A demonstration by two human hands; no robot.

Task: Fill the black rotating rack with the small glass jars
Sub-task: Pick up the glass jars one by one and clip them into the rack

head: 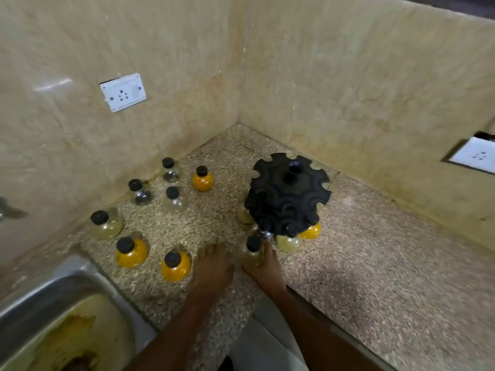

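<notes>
The speckled granite counter ran into a corner of beige stone walls at 12 o'clock, and its front edge cut diagonally at 5 o'clock. A stainless steel sink, stained yellow inside, took the 8 o'clock corner. Open counter lay wide toward 3 o'clock, with a narrower bare strip between the loose jars and the rack.

The black plastic rotating rack, tiered with scalloped notches and a central knob, stood just right of centre. Small round glass jars hung in its lower notches, among them an orange-filled one and a pale one.

Eight more black-capped jars stood from 9 to 11 o'clock: three orange, such as the nearest, the others clear or pale.

The right hand curled around a pale-filled black-capped glass jar just beside the rack's base. The left hand rested near it, fingers relaxed and holding nothing.
</notes>
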